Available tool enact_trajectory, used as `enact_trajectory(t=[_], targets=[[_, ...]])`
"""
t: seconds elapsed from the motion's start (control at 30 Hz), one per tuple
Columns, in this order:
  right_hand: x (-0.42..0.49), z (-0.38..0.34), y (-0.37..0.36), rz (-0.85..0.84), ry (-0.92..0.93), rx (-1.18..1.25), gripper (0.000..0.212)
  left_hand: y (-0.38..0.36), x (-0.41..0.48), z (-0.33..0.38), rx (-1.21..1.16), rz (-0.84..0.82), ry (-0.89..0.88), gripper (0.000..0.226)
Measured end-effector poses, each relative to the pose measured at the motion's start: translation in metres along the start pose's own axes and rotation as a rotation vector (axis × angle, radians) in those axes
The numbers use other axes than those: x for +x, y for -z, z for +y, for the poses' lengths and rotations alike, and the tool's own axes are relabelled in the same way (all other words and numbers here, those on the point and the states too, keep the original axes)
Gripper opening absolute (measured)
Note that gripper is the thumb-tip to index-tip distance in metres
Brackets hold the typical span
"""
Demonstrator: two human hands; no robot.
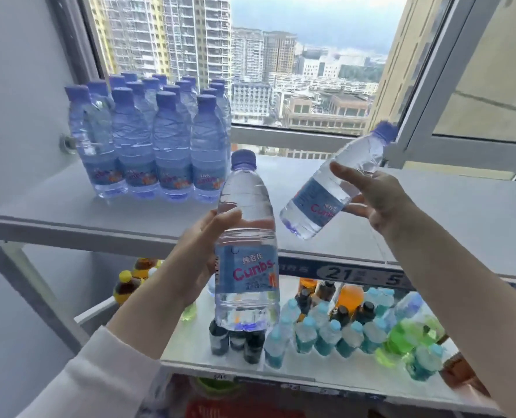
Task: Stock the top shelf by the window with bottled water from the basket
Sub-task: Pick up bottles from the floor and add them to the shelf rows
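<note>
Bottles of water are in both hands, raised in front of the top shelf. The left hand is wrapped around the label band of an upright bottle, just off the shelf's front edge. The right hand is clamped on a tilted bottle over the shelf's middle, cap leaning toward the window frame. A block of stocked bottles stands at the shelf's left rear corner, against the wall.

Each bottle looks full, so it should feel fairly heavy for its size, and the thin ribbed plastic will likely give under a hard squeeze. The label band is the best place to hold: wide and less slick than the bare plastic. The right hand's fingers seem to reach only partway round, though the far side is hidden, so that grip may be the looser one. Mixed drinks crowd the lower shelf; the basket is out of view.
</note>
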State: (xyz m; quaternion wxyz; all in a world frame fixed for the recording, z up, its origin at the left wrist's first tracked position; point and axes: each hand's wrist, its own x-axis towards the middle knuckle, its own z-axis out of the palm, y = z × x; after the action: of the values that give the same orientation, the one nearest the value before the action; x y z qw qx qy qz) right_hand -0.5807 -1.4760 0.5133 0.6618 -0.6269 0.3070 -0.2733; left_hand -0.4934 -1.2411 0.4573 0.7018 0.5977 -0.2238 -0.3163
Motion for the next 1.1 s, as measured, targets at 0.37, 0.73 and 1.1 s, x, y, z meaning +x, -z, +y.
enact_trajectory(t=[0.37,0.73,1.1], targets=[[0.079,-0.019,0.018,-0.152,-0.001,-0.046,0.063,-0.062,0.043,0.006,0.024,0.207,-0.041,0.080],[0.084,-0.013,-0.003,-0.086,0.091,-0.119,0.071,-0.052,0.050,0.015,-0.013,0.234,-0.022,0.069],[0.167,-0.009,-0.039,-0.194,0.251,-0.333,0.100,-0.065,0.112,0.004,0.015,0.323,0.035,0.084]])
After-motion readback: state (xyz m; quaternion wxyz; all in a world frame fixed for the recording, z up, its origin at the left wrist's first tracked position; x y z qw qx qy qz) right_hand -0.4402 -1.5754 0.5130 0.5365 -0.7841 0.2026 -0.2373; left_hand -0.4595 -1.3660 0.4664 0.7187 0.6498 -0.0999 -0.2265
